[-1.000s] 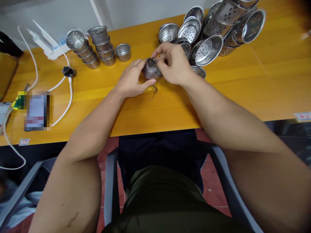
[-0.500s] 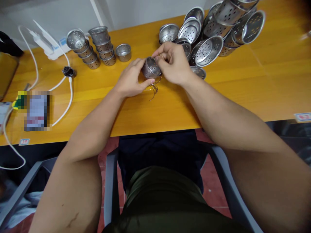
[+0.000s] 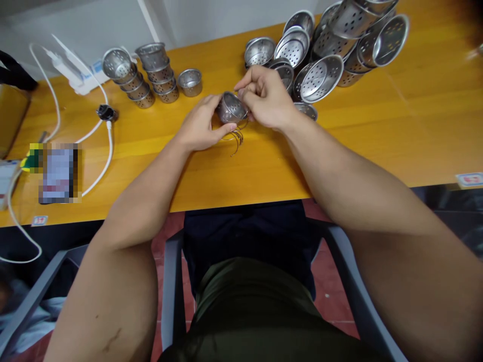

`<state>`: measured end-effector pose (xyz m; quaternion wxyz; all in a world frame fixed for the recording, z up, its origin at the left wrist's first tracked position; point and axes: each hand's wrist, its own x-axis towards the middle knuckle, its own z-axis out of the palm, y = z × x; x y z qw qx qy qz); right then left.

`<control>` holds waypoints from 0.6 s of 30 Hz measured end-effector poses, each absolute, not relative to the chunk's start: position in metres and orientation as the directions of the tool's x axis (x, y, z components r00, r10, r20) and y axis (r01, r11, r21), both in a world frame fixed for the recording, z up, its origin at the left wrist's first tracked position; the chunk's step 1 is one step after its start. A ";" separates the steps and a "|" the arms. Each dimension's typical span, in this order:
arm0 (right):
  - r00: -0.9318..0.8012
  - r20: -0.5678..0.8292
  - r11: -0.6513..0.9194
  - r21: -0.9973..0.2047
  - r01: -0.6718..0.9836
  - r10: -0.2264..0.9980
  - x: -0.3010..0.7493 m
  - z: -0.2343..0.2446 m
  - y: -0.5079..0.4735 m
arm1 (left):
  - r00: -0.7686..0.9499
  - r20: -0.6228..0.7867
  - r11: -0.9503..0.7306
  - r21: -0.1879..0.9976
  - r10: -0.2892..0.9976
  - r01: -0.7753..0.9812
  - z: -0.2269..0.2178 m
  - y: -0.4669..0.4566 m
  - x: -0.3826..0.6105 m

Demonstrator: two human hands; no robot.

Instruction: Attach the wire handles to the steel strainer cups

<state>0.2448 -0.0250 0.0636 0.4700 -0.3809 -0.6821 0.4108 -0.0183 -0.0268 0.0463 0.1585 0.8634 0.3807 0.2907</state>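
A small perforated metal cup [image 3: 231, 108] is tilted in front of me, its opening facing up and to the right. My left hand [image 3: 202, 125] grips it from the left, thumb low at the front and fingers behind. At the cup's right rim, my right hand [image 3: 269, 95] is closed in a pinch; whatever lies between its fingertips is too small to make out. Several thin curved metal wires [image 3: 238, 140] show just below the cup, beside my left thumb.
Stacked perforated cups [image 3: 160, 70] and a single cup [image 3: 190, 82] stand back left. Larger perforated cups [image 3: 319, 78] crowd the back right, close to my right hand. A phone [image 3: 58, 173], white cables [image 3: 110, 151] and a power strip [image 3: 85, 80] occupy the left side.
The cup has turned a little in my left hand, so more of its inside shows. My right hand stays pinched at its rim. The whole view has shifted slightly.
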 end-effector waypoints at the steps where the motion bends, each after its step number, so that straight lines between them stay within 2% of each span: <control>1: -0.253 0.344 0.380 -0.919 0.108 0.904 0.243 0.065 -0.027 | 0.530 0.389 -0.655 0.510 0.754 0.557 0.046 -0.026 -0.020; 4: -0.181 0.413 0.429 -0.901 0.062 0.893 0.237 0.067 -0.035 | 0.470 0.413 -0.624 0.561 0.780 0.543 0.045 -0.023 -0.027; 8: -0.135 0.412 0.430 -0.889 0.156 0.901 0.231 0.072 -0.045 | 0.480 0.378 -0.607 0.577 0.792 0.547 0.043 -0.020 -0.035; 11: -0.181 0.389 0.423 -0.876 0.231 0.903 0.234 0.077 -0.048 | 0.497 0.376 -0.616 0.581 0.782 0.531 0.047 -0.022 -0.034; 15: -0.247 0.409 0.468 -0.837 0.282 0.879 0.244 0.075 -0.040 | 0.428 0.382 -0.573 0.590 0.819 0.569 0.063 -0.028 -0.029; 18: -0.350 0.467 0.564 -0.782 0.267 0.812 0.247 0.065 -0.032 | 0.318 0.439 -0.521 0.488 0.840 0.701 0.079 -0.031 -0.032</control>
